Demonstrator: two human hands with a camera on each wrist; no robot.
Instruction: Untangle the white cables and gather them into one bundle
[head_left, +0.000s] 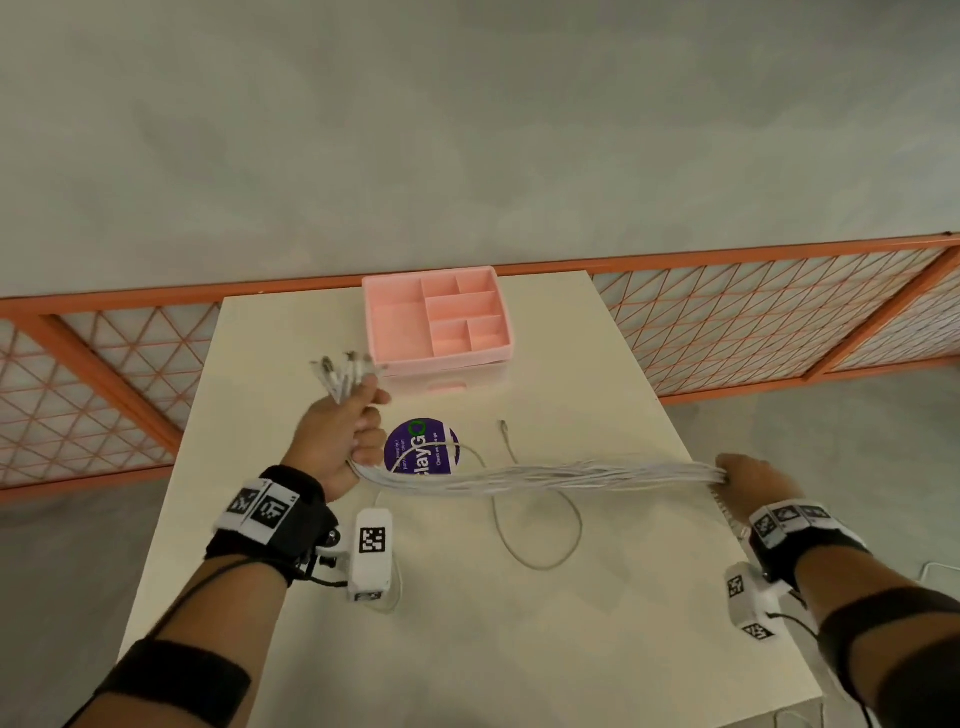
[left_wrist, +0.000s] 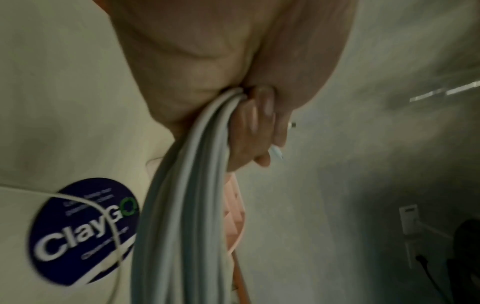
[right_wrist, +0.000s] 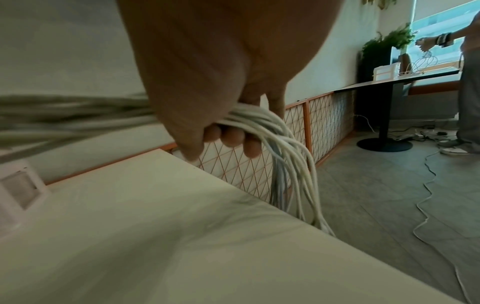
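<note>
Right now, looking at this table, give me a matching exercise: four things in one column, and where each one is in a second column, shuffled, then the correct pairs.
Things:
1. bundle of white cables
2. loose cable
3. pink organizer tray
4. purple sticker

Places:
A. at the far edge of the table
B. stretched between the left hand and the right hand
C. flat on the tabletop just right of the left hand
D. lying in a loop on the table under the stretched bundle

Pairs: 1-B, 2-D, 3-A, 4-C
</note>
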